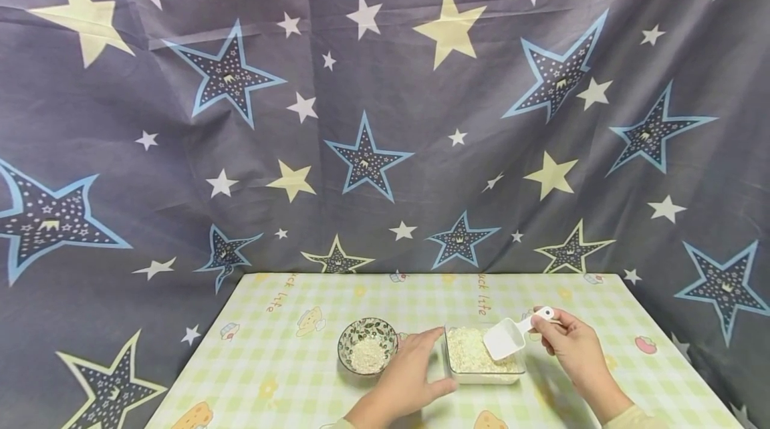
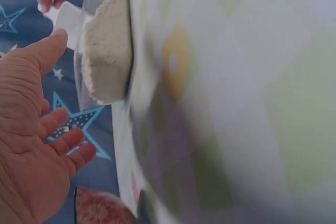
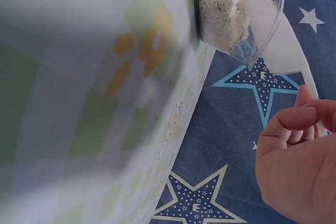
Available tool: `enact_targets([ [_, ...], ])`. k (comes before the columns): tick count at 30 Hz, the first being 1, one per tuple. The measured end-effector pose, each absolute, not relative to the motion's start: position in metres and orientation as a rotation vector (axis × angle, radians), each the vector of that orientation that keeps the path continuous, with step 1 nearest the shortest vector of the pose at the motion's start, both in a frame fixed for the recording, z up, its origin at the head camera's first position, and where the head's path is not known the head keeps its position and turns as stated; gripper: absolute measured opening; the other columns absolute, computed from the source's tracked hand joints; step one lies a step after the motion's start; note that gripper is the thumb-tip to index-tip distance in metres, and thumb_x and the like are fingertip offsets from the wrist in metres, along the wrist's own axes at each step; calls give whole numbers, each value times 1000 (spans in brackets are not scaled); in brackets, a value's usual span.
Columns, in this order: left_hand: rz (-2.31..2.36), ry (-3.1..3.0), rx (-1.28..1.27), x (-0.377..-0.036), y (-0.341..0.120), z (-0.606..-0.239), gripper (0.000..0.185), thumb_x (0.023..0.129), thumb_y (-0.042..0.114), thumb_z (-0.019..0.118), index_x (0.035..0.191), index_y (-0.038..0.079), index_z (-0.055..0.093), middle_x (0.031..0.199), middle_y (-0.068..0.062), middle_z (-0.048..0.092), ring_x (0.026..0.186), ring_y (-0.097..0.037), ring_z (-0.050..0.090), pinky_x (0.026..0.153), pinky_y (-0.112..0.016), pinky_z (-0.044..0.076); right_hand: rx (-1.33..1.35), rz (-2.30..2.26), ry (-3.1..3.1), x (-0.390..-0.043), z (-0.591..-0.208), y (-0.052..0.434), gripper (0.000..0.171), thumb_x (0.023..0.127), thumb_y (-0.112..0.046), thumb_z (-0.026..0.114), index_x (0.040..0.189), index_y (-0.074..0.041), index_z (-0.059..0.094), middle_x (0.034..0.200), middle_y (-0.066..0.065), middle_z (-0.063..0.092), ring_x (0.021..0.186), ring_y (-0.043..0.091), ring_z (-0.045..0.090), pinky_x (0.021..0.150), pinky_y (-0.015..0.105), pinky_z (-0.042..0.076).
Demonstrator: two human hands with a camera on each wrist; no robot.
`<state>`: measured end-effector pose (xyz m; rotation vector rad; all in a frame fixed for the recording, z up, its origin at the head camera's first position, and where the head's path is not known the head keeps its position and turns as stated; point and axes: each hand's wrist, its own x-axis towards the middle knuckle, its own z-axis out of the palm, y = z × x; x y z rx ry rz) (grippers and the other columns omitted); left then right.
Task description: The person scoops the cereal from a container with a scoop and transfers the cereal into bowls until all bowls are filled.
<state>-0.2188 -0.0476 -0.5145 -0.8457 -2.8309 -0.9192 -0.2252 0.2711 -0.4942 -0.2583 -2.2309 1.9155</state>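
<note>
A white scoop [image 1: 505, 339] has its handle pinched in my right hand [image 1: 574, 349]; its head tilts down into a clear rectangular container [image 1: 481, 379]. Pale flakes, like oats [image 1: 472, 346], fill much of that container. In the right wrist view the scoop [image 3: 278, 40] dips at the container's rim beside the flakes [image 3: 226, 9]. My left hand [image 1: 409, 375] is between the container and a patterned bowl [image 1: 345, 349], fingers extended and apart. Nothing is in its grasp in the left wrist view, where the palm [image 2: 31, 145] shows. Similar flakes [image 1: 369, 354] lie in the bowl.
A table with a green checked cloth [image 1: 240, 349] carries everything. Behind its far edge hangs a dark curtain [image 1: 385, 215] printed with stars. The bowl stands left of the container, with the left hand between them.
</note>
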Motion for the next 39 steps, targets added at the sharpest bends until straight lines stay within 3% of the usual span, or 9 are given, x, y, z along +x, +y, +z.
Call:
enact_targets([
  [8,-998,-2923,-796,-225,-35,-522,93,92,56,79,165,16,39,166,-2,49,150,-28,51,121,-52,49,-257,1914,-2234,-226,-494,268,24,103,-19,74,120,-3,75,77,-12,77,62,4,57,56,20,48],
  [15,-975,-2917,-736,-230,-30,-527,92,90,55,81,164,17,41,165,-2,51,149,-28,53,121,-50,48,-241,1913,-2231,-227,-497,267,8,102,-19,75,109,-15,78,76,-12,77,61,5,55,54,20,47],
  [23,-1022,-2906,-691,-230,-28,-526,96,87,55,83,164,15,41,164,-6,52,148,-31,53,121,-55,47,-262,1929,-2228,-228,-501,265,22,102,-14,74,119,1,75,73,-10,76,58,5,52,53,20,43],
  [33,-1013,-2925,-699,-232,-30,-527,94,91,57,79,165,15,39,159,-10,58,143,-32,58,117,-53,52,-299,1963,-2257,-227,-504,260,23,102,-14,74,120,-1,74,73,-9,76,58,6,51,54,20,43],
  [39,-1034,-2932,-716,-233,-31,-526,93,93,56,77,166,12,37,162,-10,55,144,-35,58,118,-55,51,-328,1960,-2286,-227,-504,258,16,103,-17,72,110,-3,73,72,-8,75,57,6,51,55,21,43],
])
